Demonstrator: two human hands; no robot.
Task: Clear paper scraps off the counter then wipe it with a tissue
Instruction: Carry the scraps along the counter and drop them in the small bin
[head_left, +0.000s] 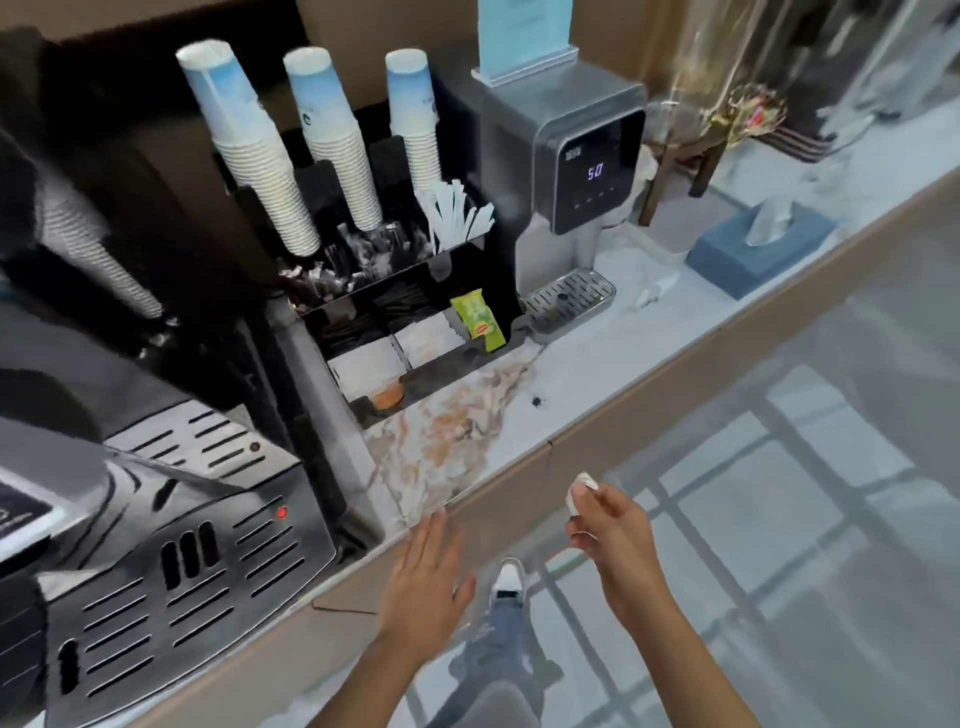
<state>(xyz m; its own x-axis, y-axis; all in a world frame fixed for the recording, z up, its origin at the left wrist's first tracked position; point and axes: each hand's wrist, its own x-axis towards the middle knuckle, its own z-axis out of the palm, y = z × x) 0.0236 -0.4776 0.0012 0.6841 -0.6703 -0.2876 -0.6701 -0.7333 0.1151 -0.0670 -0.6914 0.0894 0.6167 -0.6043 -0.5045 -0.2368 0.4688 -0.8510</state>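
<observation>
Right hand (613, 525), lower centre-right — your fingertips (584, 501) pinch a small white paper scrap (581, 491) off the counter edge. Light, soft, crushable; a two-finger pinch should do. Left hand (428, 577), lower centre — flat, fingers spread, empty. Another scrap (655, 292) lies on the counter (597, 364), right of centre, near the tissue box (761, 244).

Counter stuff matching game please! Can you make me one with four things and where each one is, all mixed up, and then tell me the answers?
Things:
1. tissue box
2. green tea packet
3. paper scrap
4. paper cups

Places:
A. pinched in the right hand
B. stacked upside down in the black organizer
C. right of the water dispenser
D. standing at the organizer's right end

Pairs: 1-C, 2-D, 3-A, 4-B
</observation>
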